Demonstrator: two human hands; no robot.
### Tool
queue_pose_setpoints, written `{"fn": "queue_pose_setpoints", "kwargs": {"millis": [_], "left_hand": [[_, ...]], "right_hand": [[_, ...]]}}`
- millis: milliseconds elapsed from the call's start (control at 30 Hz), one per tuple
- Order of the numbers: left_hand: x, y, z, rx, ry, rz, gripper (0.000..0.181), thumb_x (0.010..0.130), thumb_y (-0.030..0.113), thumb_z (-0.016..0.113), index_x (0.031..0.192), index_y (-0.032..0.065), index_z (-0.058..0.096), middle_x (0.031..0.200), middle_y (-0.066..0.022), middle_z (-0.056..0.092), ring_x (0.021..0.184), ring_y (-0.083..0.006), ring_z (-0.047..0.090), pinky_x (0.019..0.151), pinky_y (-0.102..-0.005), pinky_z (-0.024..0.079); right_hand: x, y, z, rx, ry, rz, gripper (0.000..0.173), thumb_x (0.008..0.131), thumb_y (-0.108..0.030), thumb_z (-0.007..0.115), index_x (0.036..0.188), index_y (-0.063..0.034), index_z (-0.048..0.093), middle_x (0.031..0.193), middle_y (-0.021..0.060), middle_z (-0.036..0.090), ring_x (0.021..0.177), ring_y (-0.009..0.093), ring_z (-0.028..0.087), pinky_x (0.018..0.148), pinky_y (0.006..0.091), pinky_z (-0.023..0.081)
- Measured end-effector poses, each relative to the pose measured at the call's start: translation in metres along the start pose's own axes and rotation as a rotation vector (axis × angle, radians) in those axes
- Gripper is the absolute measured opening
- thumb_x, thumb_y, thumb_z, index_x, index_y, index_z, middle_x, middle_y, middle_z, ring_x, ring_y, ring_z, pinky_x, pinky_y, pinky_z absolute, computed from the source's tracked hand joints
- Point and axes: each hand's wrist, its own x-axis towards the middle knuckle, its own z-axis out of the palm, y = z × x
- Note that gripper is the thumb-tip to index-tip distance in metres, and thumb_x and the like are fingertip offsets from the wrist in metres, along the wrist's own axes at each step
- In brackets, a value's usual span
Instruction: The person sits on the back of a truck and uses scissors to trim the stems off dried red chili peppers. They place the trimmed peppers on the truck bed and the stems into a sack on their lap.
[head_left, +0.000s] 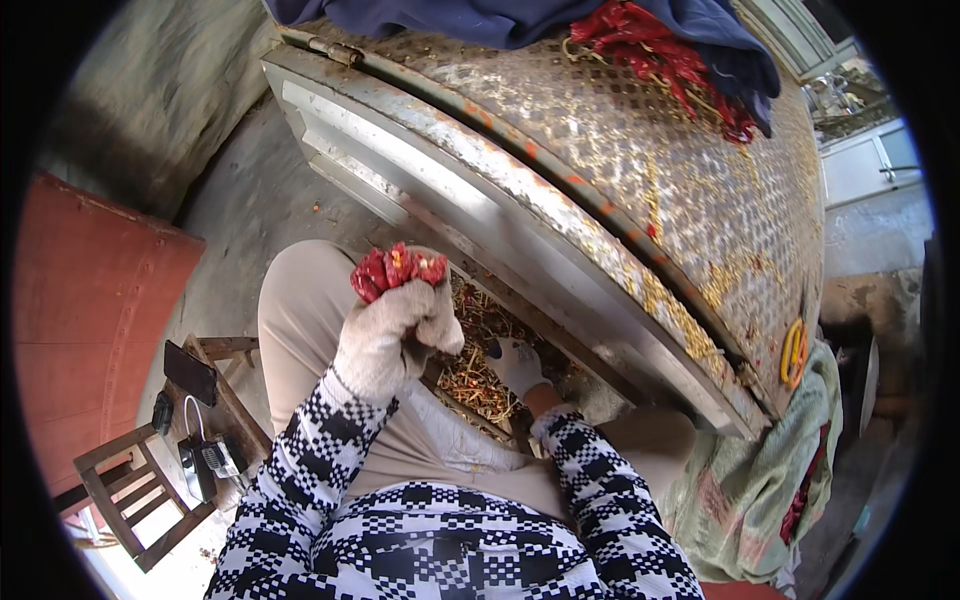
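Observation:
My left hand (394, 330), in a pale work glove, is raised above my lap with its fingers closed on a small bunch of dried red chili peppers (397, 271). The peppers stick out past the top of the fist. Lower and to the right, my right hand (517, 365), gloved with dark fingertips, reaches down to a wooden-edged container of chili stems and bits (480, 386) between my knees. Its fingers partly hide among the scraps, so whether it holds anything cannot be told. More dried red peppers (652, 56) lie on the textured metal tabletop beside a dark blue cloth.
The seed-strewn metal top (525, 97) slants across in front. Orange-handled scissors (793, 352) lie at its right corner, above a green woven sack (750, 480) holding red peppers. A wooden stool (240, 420) with a phone and devices stands at left, near a red panel (90, 315).

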Motion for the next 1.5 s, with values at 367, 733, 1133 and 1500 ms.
{"fn": "queue_pose_setpoints", "kwargs": {"millis": [367,733,1133,1500], "left_hand": [[0.001,0.002,-0.016,-0.086,0.297,-0.226,0.029,0.080,0.000,0.065,0.106,0.0011,0.053,0.074,-0.0068,0.058,0.063,-0.0181,0.059,0.064,-0.0356,0.052],[0.008,-0.004,-0.028,-0.257,0.433,-0.571,0.036,0.079,-0.009,0.067,0.111,-0.0010,0.051,0.083,-0.0082,0.061,0.073,-0.0170,0.065,0.067,-0.0279,0.053],[-0.002,-0.009,-0.027,-0.127,0.264,-0.492,0.029,0.085,-0.001,0.063,0.112,-0.0008,0.053,0.083,-0.0051,0.061,0.074,-0.0142,0.062,0.068,-0.0284,0.052],[-0.009,-0.025,-0.011,-0.058,0.292,-0.190,0.026,0.086,0.004,0.061,0.111,-0.0011,0.057,0.086,-0.0078,0.062,0.070,-0.0173,0.062,0.066,-0.0318,0.056]], "right_hand": [[0.145,0.001,0.096,-0.104,0.188,0.112,0.060,0.086,-0.041,0.066,0.134,-0.0106,0.046,0.124,0.0192,0.059,0.113,0.036,0.057,0.097,0.0489,0.044],[0.221,0.012,0.118,-0.088,0.144,0.456,0.052,0.082,-0.023,0.073,0.126,-0.0050,0.053,0.115,0.0126,0.062,0.102,0.027,0.061,0.086,0.0403,0.050],[0.132,0.006,0.070,0.342,0.346,0.315,0.046,0.079,-0.011,0.076,0.120,-0.0014,0.057,0.109,0.0080,0.062,0.093,0.019,0.062,0.077,0.0335,0.053],[-0.028,-0.030,-0.053,1.543,-0.053,-0.086,0.029,0.098,-0.024,0.055,0.117,-0.0025,0.058,0.090,0.0056,0.063,0.076,0.014,0.060,0.064,0.0272,0.050]]}}
